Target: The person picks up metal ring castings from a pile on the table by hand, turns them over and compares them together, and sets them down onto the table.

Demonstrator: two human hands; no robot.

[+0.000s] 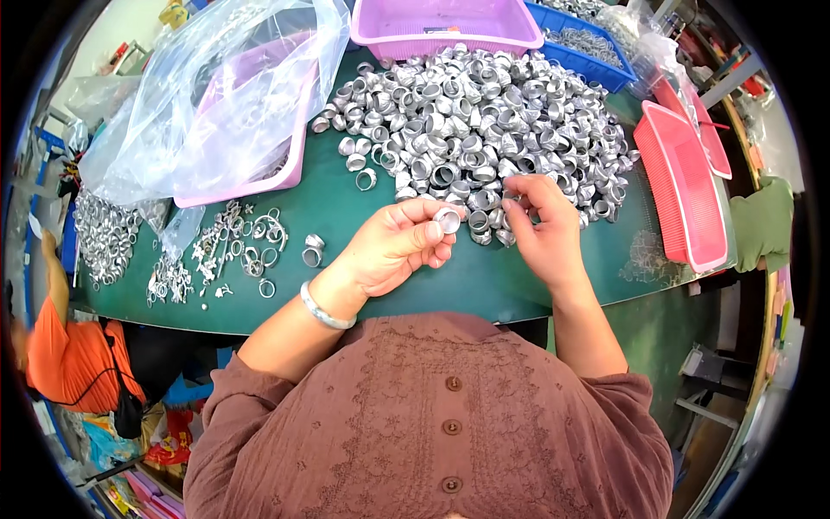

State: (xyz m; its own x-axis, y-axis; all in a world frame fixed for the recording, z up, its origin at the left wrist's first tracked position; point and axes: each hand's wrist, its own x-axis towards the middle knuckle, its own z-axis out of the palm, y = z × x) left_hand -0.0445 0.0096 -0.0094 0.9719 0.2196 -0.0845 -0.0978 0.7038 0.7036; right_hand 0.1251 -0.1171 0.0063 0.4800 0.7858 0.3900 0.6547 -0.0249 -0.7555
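Note:
A silver-coloured metal ring (448, 221) is pinched between the thumb and fingers of my left hand (393, 244), its round opening facing up. Just right of it, my right hand (546, 227) is at the near edge of a large heap of similar rings (484, 112). Its thumb and forefinger are bent and slightly apart, with rings close behind them; I see nothing held there. Two rings (313, 251) lie apart from the heap, left of my left wrist. A pale bangle (326, 309) circles that wrist.
Purple baskets stand behind the heap (445, 24) and at left (294, 164), the latter partly under a clear plastic bag (207, 95). A blue tray (596, 65) and a pink basket (687, 190) flank the right. Small metal pieces (108, 238) lie at left, near a person in orange (73, 368).

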